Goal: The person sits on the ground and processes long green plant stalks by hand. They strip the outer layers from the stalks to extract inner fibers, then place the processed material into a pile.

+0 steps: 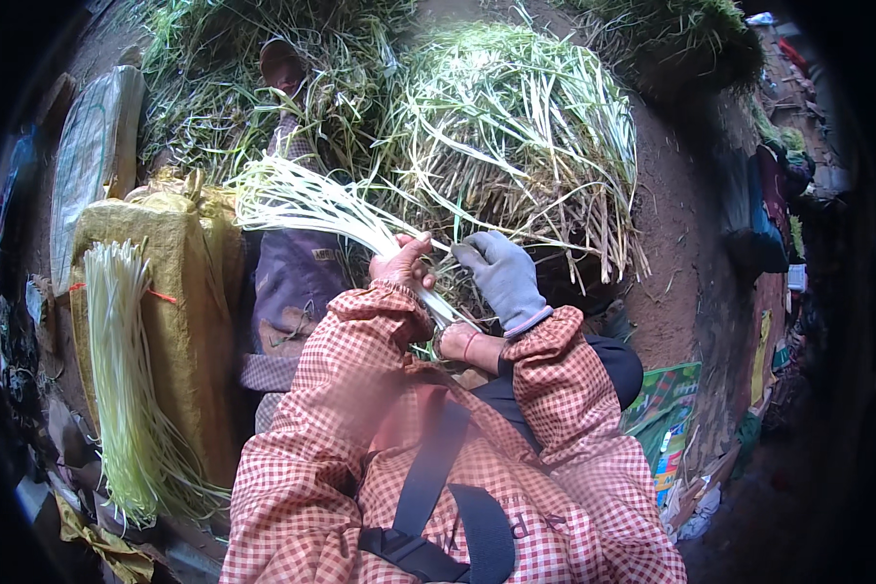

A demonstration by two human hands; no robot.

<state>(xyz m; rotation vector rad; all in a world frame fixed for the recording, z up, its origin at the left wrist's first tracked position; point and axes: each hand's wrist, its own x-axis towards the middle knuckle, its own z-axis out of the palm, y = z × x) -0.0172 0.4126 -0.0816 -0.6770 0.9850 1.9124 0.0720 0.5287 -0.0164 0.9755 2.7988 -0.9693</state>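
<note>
My left hand (403, 264), bare, is shut around a bunch of long pale leafy stalks (328, 208); their loose ends fan out to the upper left and their other ends point down to the right. Close on its right is my right hand (502, 277) in a grey glove, its fingertips pinched on a thin pale stalk. Below the glove, a bare hand (458, 342) with a red cord at the wrist touches the bunch's lower end; whose it is, I cannot tell. A large heap of green-topped stalks (511, 139) lies beyond my hands.
Pale stalks (120, 365), tied with a red band, lie on a yellow woven sack (190, 350) at left. A white sack (91, 168) is behind it. Another person's leg, it seems, in dark trousers (292, 270), reaches up beside the sacks. A green printed bag (661, 409) lies at right.
</note>
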